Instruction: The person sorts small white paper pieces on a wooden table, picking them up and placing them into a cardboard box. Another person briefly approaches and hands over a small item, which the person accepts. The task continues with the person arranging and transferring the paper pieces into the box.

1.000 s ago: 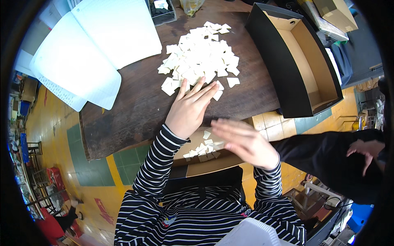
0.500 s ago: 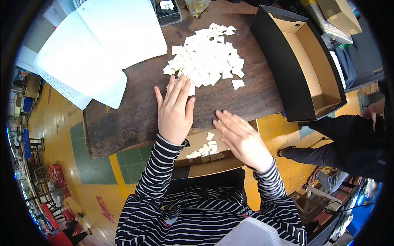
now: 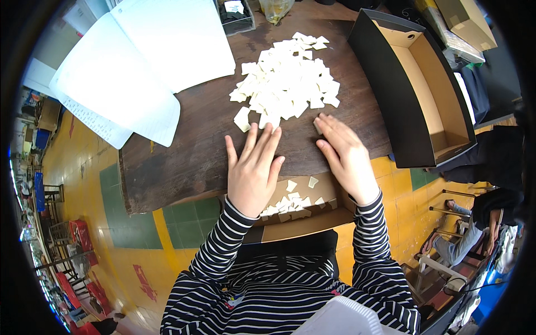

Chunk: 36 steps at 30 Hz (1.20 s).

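A heap of small cream-white flat pieces [image 3: 290,78] lies on the dark wooden table [image 3: 184,162]. My left hand [image 3: 254,173] is spread palm down at the heap's near edge, its fingertips at one white piece [image 3: 269,120]. Another loose piece [image 3: 242,119] rests just left of those fingertips. My right hand [image 3: 346,151] lies flat to the right, its fingertips over a piece that is mostly covered. Below the table's front edge, an open cardboard box [image 3: 301,228] at my lap holds several of the same white pieces [image 3: 290,205].
An open notebook [image 3: 167,44] covers the table's left side. A long black box [image 3: 385,84] with a brown inside stands on the right. At the back are a clear tray with dark contents [image 3: 237,22] and a plastic bag [image 3: 275,8]. Another person sits at the far right.
My right hand has moved forward from above the lap box to the table near the heap. My left hand has drawn back slightly. More white pieces show in the lap box.
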### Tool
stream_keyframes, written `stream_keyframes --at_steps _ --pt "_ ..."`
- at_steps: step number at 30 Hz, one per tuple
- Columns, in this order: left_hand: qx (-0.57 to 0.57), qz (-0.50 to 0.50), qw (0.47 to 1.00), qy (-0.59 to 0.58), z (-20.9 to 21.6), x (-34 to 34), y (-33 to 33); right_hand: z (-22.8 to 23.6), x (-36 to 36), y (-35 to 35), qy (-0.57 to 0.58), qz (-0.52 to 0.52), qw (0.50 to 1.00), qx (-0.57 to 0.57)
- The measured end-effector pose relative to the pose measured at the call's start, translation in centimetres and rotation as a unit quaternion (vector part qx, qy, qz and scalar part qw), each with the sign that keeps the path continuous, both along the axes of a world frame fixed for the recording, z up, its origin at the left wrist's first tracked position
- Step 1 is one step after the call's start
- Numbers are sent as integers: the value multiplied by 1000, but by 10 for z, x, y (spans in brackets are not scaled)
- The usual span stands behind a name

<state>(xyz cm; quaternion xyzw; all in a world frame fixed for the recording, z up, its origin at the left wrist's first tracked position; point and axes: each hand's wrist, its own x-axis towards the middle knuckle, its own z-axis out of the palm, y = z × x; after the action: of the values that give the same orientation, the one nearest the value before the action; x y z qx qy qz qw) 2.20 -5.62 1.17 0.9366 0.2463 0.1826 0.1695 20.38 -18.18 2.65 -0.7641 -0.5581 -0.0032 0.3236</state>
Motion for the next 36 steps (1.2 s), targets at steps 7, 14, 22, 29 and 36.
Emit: stream_keyframes --at_steps 7,14,22,29,36 --pt "-89 -34 989 -113 4 1 -4 4 -26 11 36 92 995 -7" --pt "-42 -15 996 -80 2 -3 19 3 -29 24 -22 144 989 -18" --pt "-39 2 991 -128 -3 -5 23 13 -10 4 155 167 974 -9" --pt "-48 -9 993 -111 -3 -5 23 5 -14 12 68 224 971 -57" --pt "7 67 994 -86 -8 -5 20 20 -20 -29 249 354 889 -153"
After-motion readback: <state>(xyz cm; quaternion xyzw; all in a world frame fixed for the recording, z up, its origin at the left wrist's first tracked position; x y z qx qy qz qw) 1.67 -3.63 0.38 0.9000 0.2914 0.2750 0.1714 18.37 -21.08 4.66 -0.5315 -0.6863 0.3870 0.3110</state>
